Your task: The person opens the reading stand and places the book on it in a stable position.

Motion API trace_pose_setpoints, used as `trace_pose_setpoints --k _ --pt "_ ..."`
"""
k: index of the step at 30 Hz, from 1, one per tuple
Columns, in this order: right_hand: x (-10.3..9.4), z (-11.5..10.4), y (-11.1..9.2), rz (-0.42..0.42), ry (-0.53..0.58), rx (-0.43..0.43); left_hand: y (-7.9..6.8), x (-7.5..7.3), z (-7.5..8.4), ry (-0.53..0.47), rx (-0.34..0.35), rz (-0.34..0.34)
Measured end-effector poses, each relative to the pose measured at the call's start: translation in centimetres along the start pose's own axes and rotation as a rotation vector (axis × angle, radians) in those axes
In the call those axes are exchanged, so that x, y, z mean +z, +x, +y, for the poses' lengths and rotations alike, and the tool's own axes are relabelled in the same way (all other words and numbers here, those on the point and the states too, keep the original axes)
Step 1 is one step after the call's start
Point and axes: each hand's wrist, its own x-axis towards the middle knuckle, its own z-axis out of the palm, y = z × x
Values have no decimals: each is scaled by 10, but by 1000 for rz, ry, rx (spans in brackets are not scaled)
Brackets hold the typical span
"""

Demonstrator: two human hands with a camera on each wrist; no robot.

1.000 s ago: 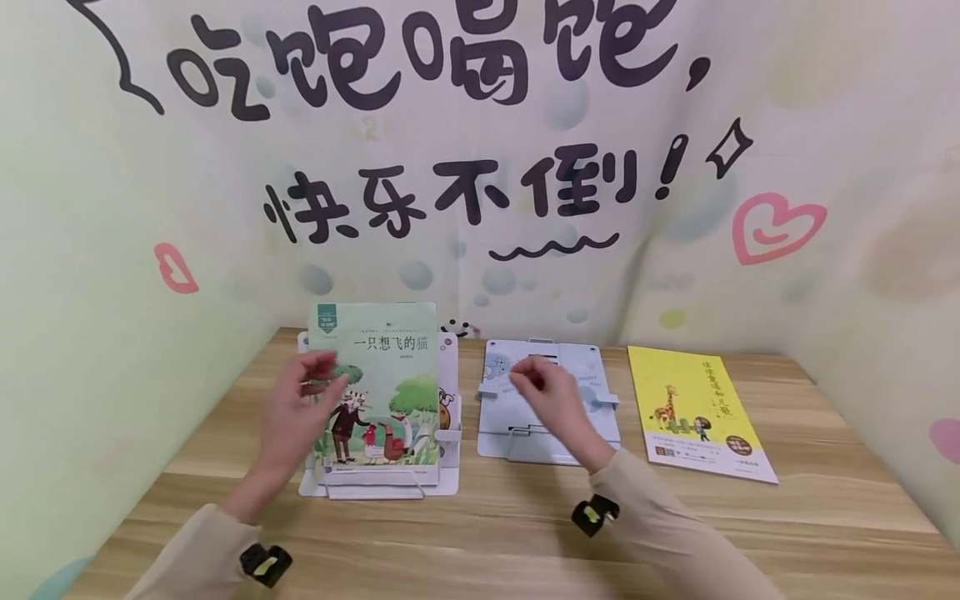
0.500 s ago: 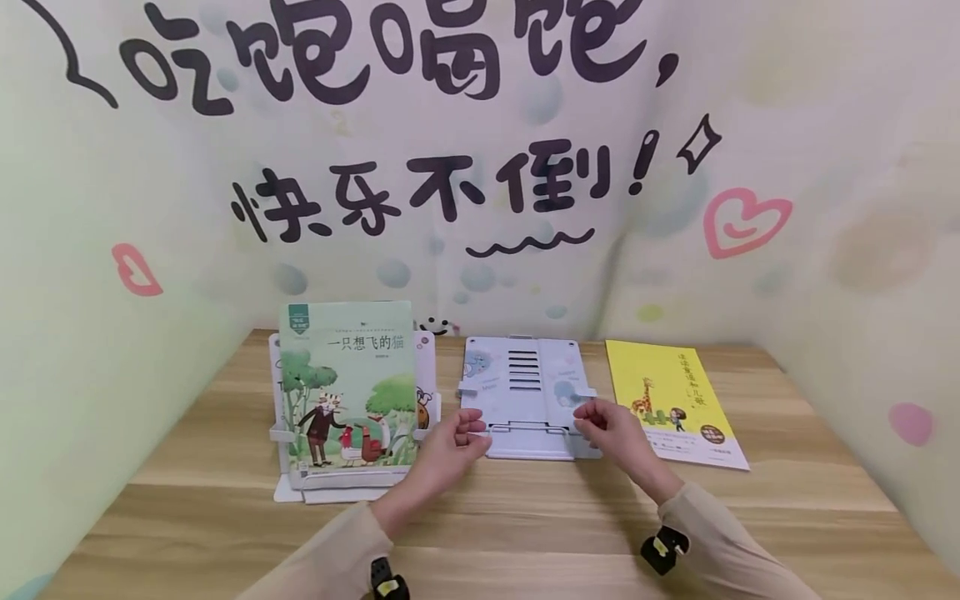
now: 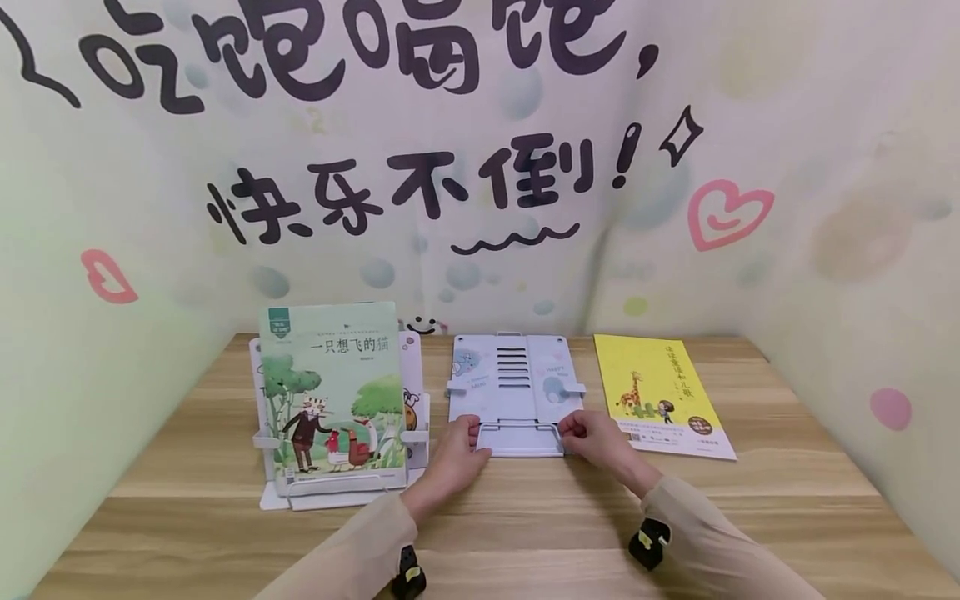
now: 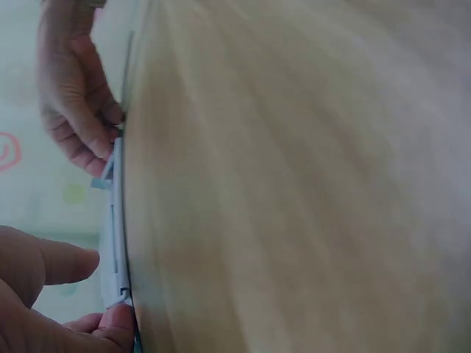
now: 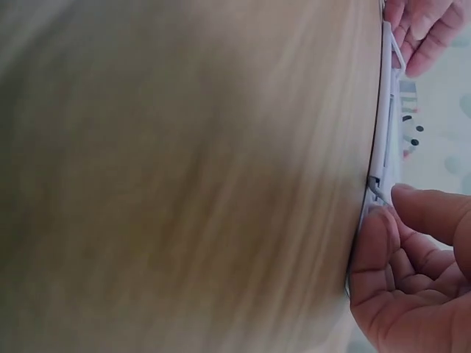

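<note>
A pale blue book stand [image 3: 525, 392] with slots down its middle lies folded low on the table. At its lower left corner my left hand [image 3: 450, 458] holds the front edge by the wire holder [image 3: 519, 427], thumb and fingers bent about it. The right hand [image 3: 600, 440] pinches the wire holder's other end at the lower right corner. In the right wrist view, the thumb and index finger of the right hand [image 5: 423, 257] meet at the wire's end. The left wrist view catches the left hand [image 4: 44, 294] close by, with one finger stretched apart from the others.
To the left, a green picture book [image 3: 337, 392] leans on a second stand [image 3: 412, 358]. A yellow book [image 3: 656, 383] lies flat on the right, close to my right hand. The wooden table [image 3: 525, 533] ends at a printed cloth wall [image 3: 420, 275] behind.
Both hands came down to the stand's front corners, the left one moving right from before the green book. They then took hold there. The head view has shifted to the right.
</note>
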Motion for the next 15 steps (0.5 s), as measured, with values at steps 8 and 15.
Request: trace_pose_setpoints --k 8,15 --pt "3 0 1 -9 -36 -13 4 3 1 89 -40 -19" --pt "3 0 1 -38 -25 -39 8 1 -1 87 -2 7"
